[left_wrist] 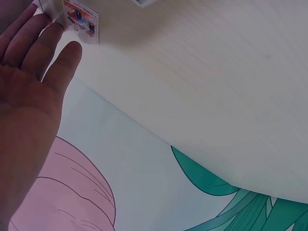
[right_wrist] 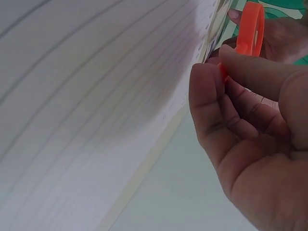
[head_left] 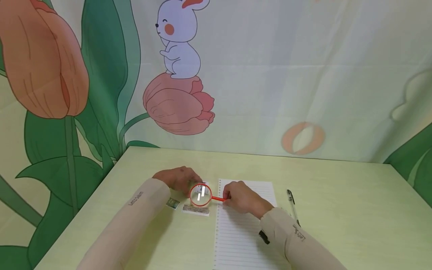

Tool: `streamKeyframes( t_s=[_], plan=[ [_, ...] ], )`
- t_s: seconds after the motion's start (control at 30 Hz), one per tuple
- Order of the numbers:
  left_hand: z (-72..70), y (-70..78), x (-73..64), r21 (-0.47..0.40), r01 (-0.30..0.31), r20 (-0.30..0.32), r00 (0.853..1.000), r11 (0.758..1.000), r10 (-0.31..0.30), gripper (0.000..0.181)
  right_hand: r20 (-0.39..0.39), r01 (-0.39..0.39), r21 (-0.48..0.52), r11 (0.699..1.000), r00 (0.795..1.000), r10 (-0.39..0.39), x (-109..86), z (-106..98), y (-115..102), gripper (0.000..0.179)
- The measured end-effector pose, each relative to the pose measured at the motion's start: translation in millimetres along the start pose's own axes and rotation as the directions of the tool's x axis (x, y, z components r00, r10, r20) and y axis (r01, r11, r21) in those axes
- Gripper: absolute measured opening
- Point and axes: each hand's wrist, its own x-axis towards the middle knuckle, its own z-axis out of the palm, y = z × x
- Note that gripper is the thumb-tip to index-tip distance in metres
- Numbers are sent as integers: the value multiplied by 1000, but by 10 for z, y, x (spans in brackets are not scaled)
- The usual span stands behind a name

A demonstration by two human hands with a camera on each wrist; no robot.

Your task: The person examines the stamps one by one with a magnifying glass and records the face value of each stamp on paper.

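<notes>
My right hand [head_left: 241, 197] pinches the handle of a red magnifying glass [head_left: 212, 197] between thumb and fingers; its red rim [right_wrist: 251, 29] stands out beyond them in the right wrist view. Beneath the lens lies a small stamp [head_left: 203, 183], partly covered by glare. My left hand [head_left: 180, 179] is at the stamp's left side, fingers fairly straight. In the left wrist view, the left fingertips are beside the picture stamp [left_wrist: 83, 21]; whether they touch it I cannot tell. A wide stamp [head_left: 195, 210] lies just below the lens, and a small green stamp [head_left: 173, 203] to its left.
A lined notepad sheet [head_left: 243, 240] with holes along its left edge lies under my right hand. Right of it is a black-and-clear pen [head_left: 293, 206]. Behind the pale table [head_left: 337, 210] hangs a printed curtain [head_left: 256, 93].
</notes>
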Motion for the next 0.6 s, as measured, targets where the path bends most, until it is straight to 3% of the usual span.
streamKeyframes(
  t_s=[0.17, 0.43, 0.6],
  plan=[
    [0, 6, -3, -30, 24, -6, 1000, 999, -24, 61, -3, 3, -3, 1000, 1000, -3, 6, 8, 6, 15],
    [-5, -14, -1, -32, -19, -3, 1000, 999, 19, 60, 5, 1, 2, 1000, 1000, -1, -8, -2, 1, 13],
    [-18, -4, 2, -28, 24, -14, 1000, 999, -24, 62, -5, 26, 14, 1000, 1000, -26, -110, -74, -43, 14]
  ],
)
